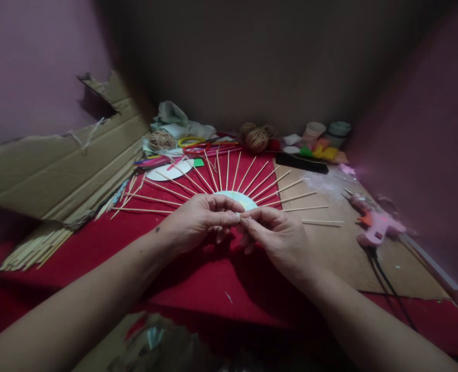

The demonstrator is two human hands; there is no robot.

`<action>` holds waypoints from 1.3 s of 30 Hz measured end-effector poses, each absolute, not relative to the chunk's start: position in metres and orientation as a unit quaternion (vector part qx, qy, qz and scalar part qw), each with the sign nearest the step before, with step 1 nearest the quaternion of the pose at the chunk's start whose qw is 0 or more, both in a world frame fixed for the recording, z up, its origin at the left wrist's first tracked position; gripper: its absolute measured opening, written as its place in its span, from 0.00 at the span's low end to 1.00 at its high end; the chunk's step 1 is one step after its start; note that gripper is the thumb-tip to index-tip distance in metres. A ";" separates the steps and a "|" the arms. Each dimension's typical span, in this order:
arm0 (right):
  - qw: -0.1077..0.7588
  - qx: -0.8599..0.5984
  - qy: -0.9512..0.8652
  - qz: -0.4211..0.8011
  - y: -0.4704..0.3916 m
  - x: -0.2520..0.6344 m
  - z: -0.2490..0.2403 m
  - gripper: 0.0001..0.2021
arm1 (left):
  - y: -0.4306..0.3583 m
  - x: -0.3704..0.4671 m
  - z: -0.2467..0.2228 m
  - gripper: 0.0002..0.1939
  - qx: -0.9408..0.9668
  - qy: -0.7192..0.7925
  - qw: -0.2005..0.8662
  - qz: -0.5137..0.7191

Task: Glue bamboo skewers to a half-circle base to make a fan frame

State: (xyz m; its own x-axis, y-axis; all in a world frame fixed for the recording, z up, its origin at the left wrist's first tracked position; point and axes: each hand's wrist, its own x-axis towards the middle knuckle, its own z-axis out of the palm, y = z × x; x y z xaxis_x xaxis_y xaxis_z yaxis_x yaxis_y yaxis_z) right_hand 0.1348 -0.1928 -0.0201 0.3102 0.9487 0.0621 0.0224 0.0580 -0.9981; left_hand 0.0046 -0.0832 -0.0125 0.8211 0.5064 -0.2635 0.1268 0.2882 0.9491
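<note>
My left hand (209,217) and my right hand (273,227) meet at their fingertips, thumbs and forefingers pinched together. Whatever lies between them is too small to make out. Just behind the fingers shows a pale blue-green disc (234,196), its near part hidden by my hands. Thin wooden sticks (228,170) fan out from it like rays to the left, back and right. The sticks lie over a red cloth (198,284) and, on the right, over a brown board (330,248).
A pink glue gun (380,227) with a black cord lies on the board at right. Cardboard (58,165) leans at left above a bundle of sticks (39,245). Along the back are twine balls (257,137), scissors (192,142), a white oval (169,169) and a black strip (302,163).
</note>
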 end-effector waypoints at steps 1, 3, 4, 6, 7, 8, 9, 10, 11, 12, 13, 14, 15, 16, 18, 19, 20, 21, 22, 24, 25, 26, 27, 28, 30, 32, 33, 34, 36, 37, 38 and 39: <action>0.586 -0.558 -0.432 0.399 -0.193 0.135 -0.021 0.07 | -0.084 0.005 -0.012 0.10 0.584 0.271 0.755 0.127; 0.590 -0.552 -0.428 0.404 -0.193 0.135 -0.023 0.07 | -0.085 0.005 -0.012 0.09 0.583 0.268 0.756 0.128; 0.592 -0.551 -0.427 0.405 -0.193 0.135 -0.024 0.07 | -0.086 0.006 -0.013 0.09 0.581 0.265 0.758 0.128; 0.590 -0.554 -0.432 0.398 -0.193 0.135 -0.026 0.07 | -0.086 0.006 -0.013 0.08 0.580 0.261 0.761 0.127; 0.588 -0.557 -0.438 0.389 -0.193 0.135 -0.027 0.07 | -0.087 0.007 -0.014 0.07 0.580 0.258 0.762 0.125; 0.585 -0.563 -0.446 0.376 -0.193 0.134 -0.028 0.07 | -0.087 0.007 -0.014 0.07 0.580 0.256 0.764 0.121; 0.581 -0.572 -0.455 0.359 -0.194 0.134 -0.029 0.07 | -0.087 0.007 -0.014 0.06 0.577 0.255 0.767 0.117; 0.575 -0.583 -0.463 0.339 -0.195 0.134 -0.029 0.06 | -0.087 0.008 -0.015 0.06 0.572 0.254 0.772 0.112; 0.570 -0.593 -0.471 0.319 -0.195 0.134 -0.029 0.06 | -0.086 0.008 -0.015 0.06 0.565 0.253 0.778 0.110; 0.564 -0.602 -0.479 0.299 -0.196 0.134 -0.029 0.06 | -0.086 0.008 -0.015 0.05 0.556 0.251 0.785 0.107; 0.560 -0.611 -0.486 0.279 -0.196 0.134 -0.028 0.05 | -0.087 0.008 -0.015 0.05 0.549 0.249 0.791 0.104; 0.557 -0.618 -0.490 0.261 -0.196 0.135 -0.027 0.05 | -0.087 0.008 -0.015 0.06 0.544 0.246 0.796 0.100; 0.557 -0.621 -0.492 0.247 -0.196 0.136 -0.027 0.05 | -0.087 0.008 -0.015 0.06 0.539 0.243 0.801 0.096; 0.561 -0.623 -0.491 0.239 -0.196 0.137 -0.026 0.05 | -0.087 0.008 -0.015 0.07 0.535 0.240 0.805 0.092; 0.580 -0.614 -0.473 0.250 -0.194 0.140 -0.024 0.05 | -0.087 0.007 -0.014 0.08 0.524 0.239 0.812 0.089; 0.592 -0.603 -0.460 0.274 -0.193 0.140 -0.024 0.05 | -0.087 0.007 -0.013 0.09 0.519 0.238 0.816 0.090; 0.602 -0.588 -0.447 0.303 -0.193 0.141 -0.023 0.05 | -0.086 0.007 -0.013 0.08 0.515 0.237 0.819 0.090; 0.612 -0.572 -0.433 0.334 -0.192 0.141 -0.023 0.05 | -0.086 0.006 -0.013 0.08 0.513 0.234 0.821 0.088; 0.618 -0.556 -0.421 0.364 -0.192 0.140 -0.022 0.05 | -0.084 0.006 -0.013 0.07 0.513 0.229 0.823 0.083; 0.630 -0.529 -0.402 0.402 -0.192 0.139 -0.021 0.06 | -0.082 0.005 -0.013 0.07 0.509 0.217 0.830 0.074; 0.640 -0.520 -0.391 0.409 -0.192 0.139 -0.021 0.06 | -0.081 0.004 -0.013 0.07 0.503 0.213 0.834 0.073; 0.650 -0.512 -0.380 0.413 -0.191 0.139 -0.021 0.06 | -0.080 0.004 -0.012 0.08 0.495 0.211 0.840 0.076; 0.660 -0.506 -0.367 0.417 -0.191 0.139 -0.020 0.06 | -0.079 0.002 -0.012 0.09 0.485 0.211 0.845 0.081; 0.668 -0.501 -0.352 0.423 -0.190 0.140 -0.020 0.06 | -0.078 0.001 -0.012 0.09 0.475 0.210 0.850 0.089; 0.677 -0.494 -0.319 0.442 -0.188 0.142 -0.021 0.07 | -0.077 -0.001 -0.010 0.10 0.459 0.210 0.856 0.109; 0.678 -0.485 -0.288 0.471 -0.186 0.145 -0.021 0.07 | -0.077 -0.002 -0.009 0.10 0.449 0.211 0.860 0.121; 0.679 -0.479 -0.275 0.484 -0.184 0.146 -0.022 0.07 | -0.076 -0.002 -0.008 0.10 0.446 0.212 0.861 0.124; 0.681 -0.471 -0.265 0.494 -0.183 0.147 -0.023 0.07 | -0.076 -0.003 -0.008 0.10 0.444 0.212 0.862 0.126; 0.684 -0.455 -0.253 0.512 -0.182 0.148 -0.024 0.07 | -0.075 -0.003 -0.007 0.11 0.442 0.204 0.864 0.128; 0.684 -0.449 -0.248 0.518 -0.181 0.148 -0.025 0.07 | -0.075 -0.003 -0.007 0.11 0.441 0.198 0.866 0.130; 0.683 -0.445 -0.243 0.525 -0.181 0.148 -0.026 0.06 | -0.074 -0.003 -0.008 0.12 0.441 0.193 0.867 0.132; 0.682 -0.441 -0.241 0.532 -0.181 0.148 -0.026 0.06 | -0.074 -0.002 -0.008 0.12 0.443 0.187 0.867 0.131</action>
State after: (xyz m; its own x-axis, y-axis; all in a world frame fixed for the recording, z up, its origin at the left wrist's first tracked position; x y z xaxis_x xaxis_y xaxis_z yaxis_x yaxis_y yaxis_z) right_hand 0.1483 -0.1809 -0.0263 0.3182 0.9375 -0.1410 -0.5129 0.0451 -0.8573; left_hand -0.0022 -0.0744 -0.0080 0.8956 0.3931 -0.2081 -0.0613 0.5725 0.8176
